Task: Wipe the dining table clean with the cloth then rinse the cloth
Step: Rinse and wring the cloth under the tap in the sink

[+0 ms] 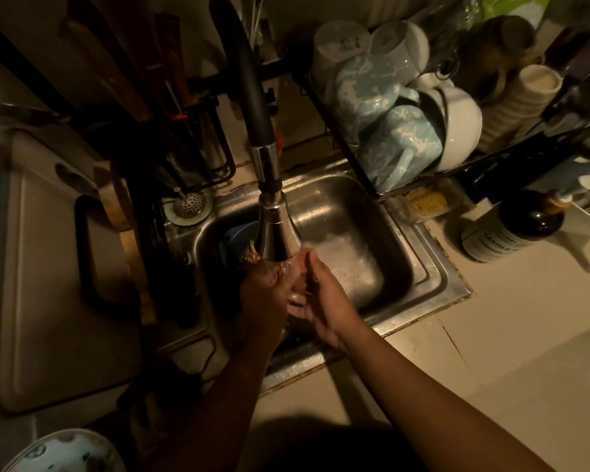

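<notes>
Hands meet over the steel sink (pixel 351 212), directly beneath the flared chrome faucet head (pixel 280 233). The left hand (pixel 263 294) comes in from below with its fingers curled toward the right hand (pixel 324 301), whose fingers point up toward the spout, palm facing left. Between the two palms sits a pale pinkish wet mass (pixel 295 281). In this dim light I cannot tell whether it is the cloth or only wet fingers, so I also cannot tell whether either grip is clenched on anything. A yellowish-brown scrap (pixel 251 256) shows just above the left hand, touching the spout's edge, with a blue object (pixel 239 235) behind it in the basin. A dish rack (pixel 365 178) at the sink's right rim holds blue-marbled mugs (pixel 399 144) and white bowls (pixel 460 127). A dark labelled bottle (pixel 511 229) stands on the pale surface (pixel 491 335) to the right.
</notes>
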